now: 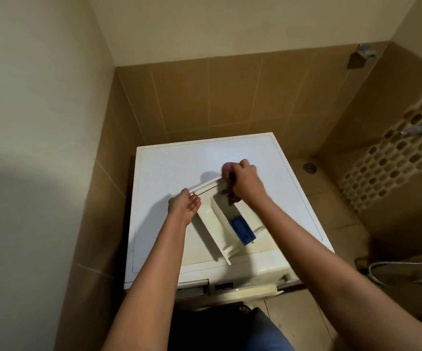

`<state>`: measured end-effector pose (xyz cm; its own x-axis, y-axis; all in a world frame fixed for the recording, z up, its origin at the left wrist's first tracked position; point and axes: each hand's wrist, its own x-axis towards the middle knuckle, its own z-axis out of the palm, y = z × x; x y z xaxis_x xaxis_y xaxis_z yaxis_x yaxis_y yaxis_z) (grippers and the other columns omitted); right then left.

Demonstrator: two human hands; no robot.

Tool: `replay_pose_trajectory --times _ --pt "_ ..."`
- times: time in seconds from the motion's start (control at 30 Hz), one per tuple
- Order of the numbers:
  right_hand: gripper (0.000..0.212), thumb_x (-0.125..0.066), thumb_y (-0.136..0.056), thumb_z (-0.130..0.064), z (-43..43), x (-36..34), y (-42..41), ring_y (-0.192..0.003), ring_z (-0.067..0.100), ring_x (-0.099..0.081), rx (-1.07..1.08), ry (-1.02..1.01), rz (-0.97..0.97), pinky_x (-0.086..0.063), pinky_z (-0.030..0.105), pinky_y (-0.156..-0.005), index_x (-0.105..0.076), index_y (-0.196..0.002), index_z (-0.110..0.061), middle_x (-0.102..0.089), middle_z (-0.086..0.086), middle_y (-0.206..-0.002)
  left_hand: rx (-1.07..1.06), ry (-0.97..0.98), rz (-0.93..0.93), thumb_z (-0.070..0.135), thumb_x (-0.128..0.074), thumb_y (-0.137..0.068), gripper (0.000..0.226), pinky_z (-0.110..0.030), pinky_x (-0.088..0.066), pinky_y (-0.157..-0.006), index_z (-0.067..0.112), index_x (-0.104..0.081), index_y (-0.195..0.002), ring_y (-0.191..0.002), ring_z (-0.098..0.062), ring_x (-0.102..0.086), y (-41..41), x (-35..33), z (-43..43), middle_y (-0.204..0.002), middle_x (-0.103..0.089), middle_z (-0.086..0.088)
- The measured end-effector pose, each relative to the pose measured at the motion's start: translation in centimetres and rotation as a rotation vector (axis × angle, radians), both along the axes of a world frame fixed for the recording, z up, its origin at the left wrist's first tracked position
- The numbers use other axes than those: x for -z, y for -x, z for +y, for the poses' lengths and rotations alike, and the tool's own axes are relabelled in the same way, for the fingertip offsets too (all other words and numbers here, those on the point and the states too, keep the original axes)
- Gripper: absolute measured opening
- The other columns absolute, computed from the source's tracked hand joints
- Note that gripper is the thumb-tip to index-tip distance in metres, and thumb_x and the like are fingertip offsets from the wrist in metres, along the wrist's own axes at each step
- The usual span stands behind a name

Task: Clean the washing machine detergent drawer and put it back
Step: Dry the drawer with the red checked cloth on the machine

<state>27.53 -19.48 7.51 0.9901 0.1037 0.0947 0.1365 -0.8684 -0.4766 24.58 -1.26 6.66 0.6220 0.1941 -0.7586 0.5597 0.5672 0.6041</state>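
The cream detergent drawer lies on top of the white washing machine, its front panel turned away from me. A blue insert sits in its right compartment. My left hand holds the left end of the drawer's front panel. At the panel's right end, my right hand grips a pinkish-brown cloth and presses it against the panel. Part of the cloth hangs below the hand into the drawer.
The machine stands in a tiled corner. Its empty drawer slot shows at the front top left. A floor drain lies to the right. Wall taps, a patterned mat and a shower hose are on the right side.
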Motion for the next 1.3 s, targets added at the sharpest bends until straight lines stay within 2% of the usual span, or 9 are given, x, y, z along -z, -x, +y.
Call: replay_pose_trajectory --times 0.23,0.33,0.4,0.63,0.83,0.97,1.07,1.2,1.3 --pt "0.034 -0.044 -0.078 0.006 -5.2 -0.5 -3.7 -0.099 0.032 -0.056 0.274 -0.277 0.272 -0.041 0.03 -0.074 -0.059 -0.107 -0.003 -0.06 0.016 -0.104 0.061 -0.053 0.012 0.026 -0.058 -0.096 0.021 -0.027 -0.048 -0.078 0.01 -0.056 -0.082 -0.069 -0.013 -0.053 0.1 0.7 -0.1 -0.078 -0.054 -0.003" --pt "0.034 -0.046 -0.082 -0.001 -5.3 0.0 -3.2 -0.096 0.027 -0.056 0.267 -0.452 0.337 -0.041 0.029 -0.075 -0.055 -0.113 -0.009 -0.06 0.01 -0.102 0.136 -0.113 -0.005 0.038 -0.055 -0.097 0.029 -0.022 -0.047 -0.064 0.011 -0.062 -0.106 -0.067 -0.011 -0.054 0.6 1.0 -0.1 -0.086 -0.062 -0.001" --pt "0.033 -0.047 -0.085 -0.005 -5.1 0.3 -2.8 -0.096 0.025 -0.056 0.272 -0.55 0.378 -0.043 0.032 -0.074 -0.05 -0.117 -0.013 -0.059 0.009 -0.105 0.175 -0.128 -0.015 0.046 -0.053 -0.097 0.042 -0.026 -0.05 -0.07 0.01 -0.062 -0.116 -0.072 -0.014 -0.059 0.9 1.2 -0.2 -0.094 -0.066 -0.003" --pt "0.023 -0.044 -0.089 -0.005 -5.2 2.7 -1.2 -0.092 0.031 -0.057 0.316 -0.52 0.364 -0.05 0.047 -0.078 -0.041 -0.112 -0.007 -0.057 0.016 -0.1 0.19 -0.041 -0.044 0.059 -0.051 -0.091 0.06 -0.043 -0.056 -0.081 0.009 -0.061 -0.121 -0.1 -0.025 -0.067 2.1 2.2 -0.5 -0.116 -0.068 -0.01" --pt "0.015 -0.045 -0.088 -0.003 -7.1 4.9 0.3 -0.079 0.028 -0.053 0.496 -0.782 0.589 -0.044 0.037 -0.069 -0.057 -0.097 0.0 -0.055 0.018 -0.092 0.325 -0.217 -0.051 0.022 -0.069 -0.089 0.044 -0.049 -0.049 -0.1 0.004 -0.054 -0.127 -0.114 -0.031 -0.061 3.1 3.4 -1.2 -0.124 -0.064 -0.014" --pt "0.018 -0.041 -0.093 -0.001 -7.2 4.3 0.5 -0.088 0.025 -0.056 0.538 -1.133 0.593 -0.053 0.04 -0.078 -0.048 -0.108 -0.007 -0.054 0.013 -0.097 0.341 -0.342 -0.033 -0.005 -0.061 -0.086 0.024 -0.038 -0.05 -0.081 0.003 -0.059 -0.108 -0.088 -0.027 -0.062 2.5 3.4 -1.4 -0.098 -0.065 -0.011" --pt "0.02 -0.04 -0.093 -0.002 -7.0 3.5 0.5 -0.094 0.025 -0.054 0.494 -1.144 0.613 -0.052 0.041 -0.08 -0.046 -0.109 -0.013 -0.052 0.01 -0.101 0.318 -0.371 -0.034 -0.006 -0.058 -0.082 0.02 -0.034 -0.046 -0.068 0.004 -0.061 -0.1 -0.078 -0.025 -0.057 2.2 3.1 -1.2 -0.091 -0.063 -0.013" --pt "0.021 -0.039 -0.093 -0.002 -6.9 3.1 0.8 -0.093 0.025 -0.055 0.439 -1.158 0.599 -0.054 0.037 -0.076 -0.047 -0.108 -0.014 -0.053 0.012 -0.104 0.27 -0.325 -0.096 -0.009 -0.056 -0.079 0.021 -0.036 -0.046 -0.073 0.005 -0.064 -0.092 -0.082 -0.026 -0.058 1.5 2.2 -1.1 -0.091 -0.064 -0.013" --pt "0.024 -0.037 -0.093 -0.002 -6.4 3.2 1.0 -0.089 0.024 -0.056 0.454 -1.325 0.536 -0.053 0.035 -0.071 -0.05 -0.109 -0.015 -0.055 0.011 -0.101 0.228 -0.291 -0.139 -0.008 -0.052 -0.079 0.031 -0.038 -0.047 -0.076 0.0 -0.063 -0.107 -0.086 -0.027 -0.057 0.7 1.0 -1.4 -0.096 -0.063 -0.014"
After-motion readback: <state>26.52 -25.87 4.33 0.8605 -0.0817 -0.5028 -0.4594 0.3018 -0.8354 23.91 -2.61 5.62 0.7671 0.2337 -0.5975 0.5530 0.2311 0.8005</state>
